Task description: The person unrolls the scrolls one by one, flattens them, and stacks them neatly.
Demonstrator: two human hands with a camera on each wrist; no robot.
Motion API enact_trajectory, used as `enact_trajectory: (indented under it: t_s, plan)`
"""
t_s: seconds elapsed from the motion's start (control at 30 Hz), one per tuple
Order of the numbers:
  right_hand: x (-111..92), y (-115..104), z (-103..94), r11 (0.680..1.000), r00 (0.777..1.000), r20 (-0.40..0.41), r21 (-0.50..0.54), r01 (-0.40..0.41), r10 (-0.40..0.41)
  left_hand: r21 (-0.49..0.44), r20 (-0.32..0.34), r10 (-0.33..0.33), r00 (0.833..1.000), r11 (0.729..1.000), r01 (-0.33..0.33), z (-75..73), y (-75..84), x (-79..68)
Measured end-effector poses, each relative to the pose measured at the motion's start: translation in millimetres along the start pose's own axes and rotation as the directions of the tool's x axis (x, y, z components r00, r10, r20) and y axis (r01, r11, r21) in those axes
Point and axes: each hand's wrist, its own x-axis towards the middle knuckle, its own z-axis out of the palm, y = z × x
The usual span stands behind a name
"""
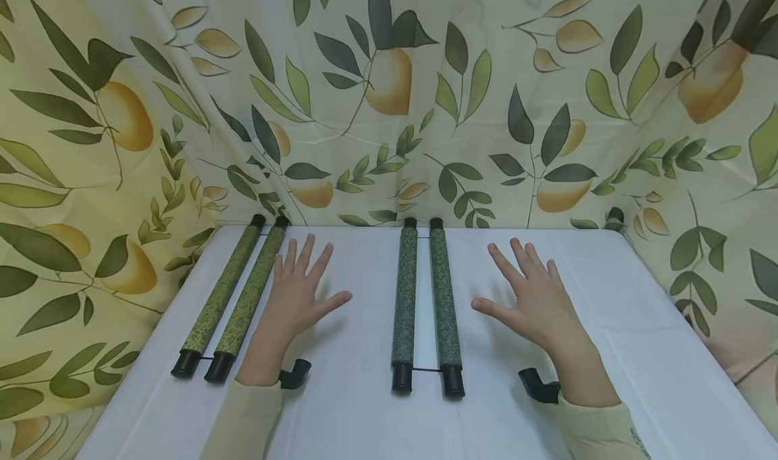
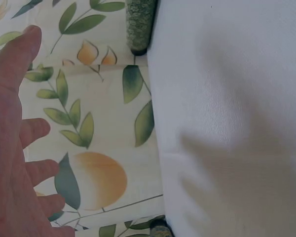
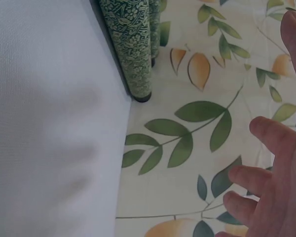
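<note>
Two pairs of long patterned rolls with black end caps lie on the white table; they look like scrolls. The yellow-green pair (image 1: 246,288) lies at the left, and the darker green pair (image 1: 405,298) lies mid-table. Thin dark lines join each pair near its ends. My left hand (image 1: 294,304) is held over the table just right of the yellow-green pair, fingers spread, holding nothing. To the right of the dark green pair, my right hand (image 1: 537,304) is also spread and holds nothing. In the right wrist view, the ends of the dark green rolls (image 3: 130,54) show beyond that hand.
A curtain (image 1: 340,109) printed with leaves and fruit hangs behind the table (image 1: 352,413) and along its sides. A small dark object (image 1: 615,218) stands at the back right corner. Black curved pieces (image 1: 296,374) show at both wrists.
</note>
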Motion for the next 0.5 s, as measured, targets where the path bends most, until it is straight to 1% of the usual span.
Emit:
enact_trajectory:
  t_s: [0.1,0.2,0.27,0.33,0.37,0.4,0.47,0.5]
  plan:
    - [1.8,0.2,-1.3,1.000,1.000,-0.006,0.007,0.006,-0.006,-0.014,0.001,0.009,1.000,1.000,-0.009,-0.6,2.7,2.2]
    - [3.8,-0.5,0.2,0.998,0.999,-0.018,0.043,0.035,-0.035,-0.033,0.001,0.046,0.999,0.998,-0.046,0.9,9.2,4.6]
    - [4.5,-3.0,4.4,0.994,0.996,-0.029,0.075,0.081,-0.079,-0.053,0.008,0.086,0.996,0.995,-0.085,3.7,16.0,5.2]
    - [3.7,-8.2,10.5,0.984,0.990,-0.025,0.111,0.140,-0.139,-0.073,0.015,0.146,0.989,0.987,-0.145,8.5,24.7,4.5]
    - [2.8,-11.8,14.2,0.977,0.985,-0.015,0.127,0.172,-0.172,-0.088,0.026,0.178,0.984,0.981,-0.175,11.3,29.9,3.5]
    - [1.6,-16.2,18.0,0.968,0.978,0.007,0.144,0.207,-0.210,-0.112,0.041,0.221,0.974,0.970,-0.215,13.9,35.9,1.7]
    - [-1.5,-25.3,26.2,0.949,0.961,0.060,0.181,0.257,-0.271,-0.148,0.094,0.296,0.951,0.948,-0.281,20.0,48.0,-2.6]
    - [-3.2,-29.6,30.1,0.941,0.951,0.087,0.196,0.274,-0.295,-0.161,0.122,0.331,0.936,0.937,-0.310,23.2,53.5,-5.0]
